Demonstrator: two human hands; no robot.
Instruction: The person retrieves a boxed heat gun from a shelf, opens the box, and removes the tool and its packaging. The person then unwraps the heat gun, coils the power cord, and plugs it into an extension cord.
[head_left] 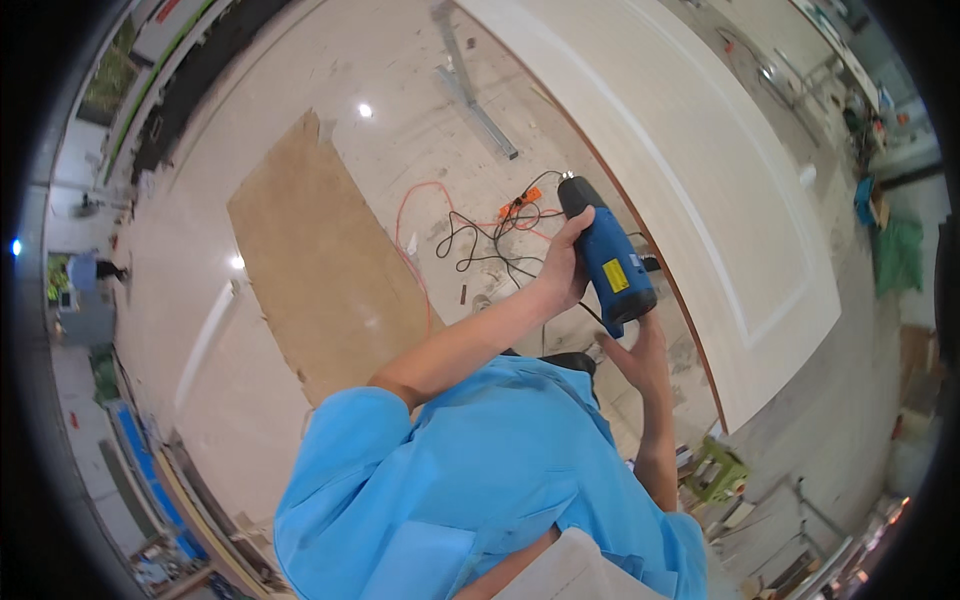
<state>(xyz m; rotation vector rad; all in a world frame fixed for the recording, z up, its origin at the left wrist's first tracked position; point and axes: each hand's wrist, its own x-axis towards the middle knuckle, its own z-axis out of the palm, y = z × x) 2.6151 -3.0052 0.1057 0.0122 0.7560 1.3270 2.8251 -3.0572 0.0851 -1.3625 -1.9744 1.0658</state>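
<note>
A blue and black heat gun (610, 255) with a bare metal nozzle and a yellow label is held up in front of me, tilted, its nozzle toward the far side. My left hand (570, 262) is closed around its body from the left, thumb on top. At the rear and handle end, my right hand (640, 352) grips from below; most of its fingers are hidden behind the tool. A black cord runs down from the handle. Just right of the gun is the brown edge of a large pale panel (730, 200) with a raised border line.
A tangled black cable (480, 250) and an orange power strip (520, 204) with an orange lead lie on the floor ahead. Left of them is a brown cardboard sheet (330, 260). A metal leg (485, 125) stands farther off. A green machine (718, 470) is low right, near the panel's corner.
</note>
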